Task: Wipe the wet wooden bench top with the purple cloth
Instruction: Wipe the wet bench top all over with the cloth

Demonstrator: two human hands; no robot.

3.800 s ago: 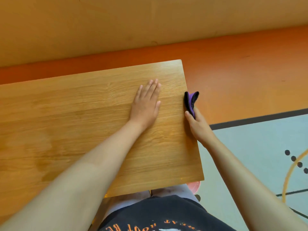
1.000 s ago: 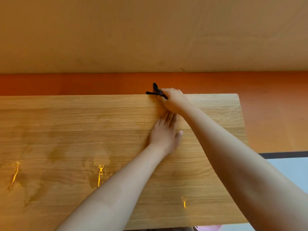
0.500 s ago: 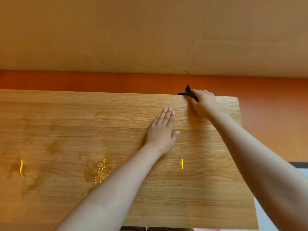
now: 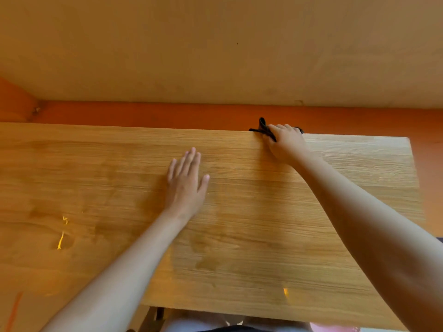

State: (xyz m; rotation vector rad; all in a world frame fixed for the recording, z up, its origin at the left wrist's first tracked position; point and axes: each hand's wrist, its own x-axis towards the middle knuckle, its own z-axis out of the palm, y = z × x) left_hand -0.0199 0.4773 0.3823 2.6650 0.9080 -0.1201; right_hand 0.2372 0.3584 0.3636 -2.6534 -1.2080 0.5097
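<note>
The person's right hand (image 4: 287, 144) grips the bunched purple cloth (image 4: 263, 128) at the far edge of the wooden desk (image 4: 263, 236), while the left hand (image 4: 184, 185) lies flat and open mid-desk; the cloth looks soft, light and limp, best held wadded under the palm.

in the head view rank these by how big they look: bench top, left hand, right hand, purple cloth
1. bench top
2. left hand, flat and nearer, and right hand, curled and farther: too unsure to rank
3. purple cloth, only a bit shows beside the right hand
</note>
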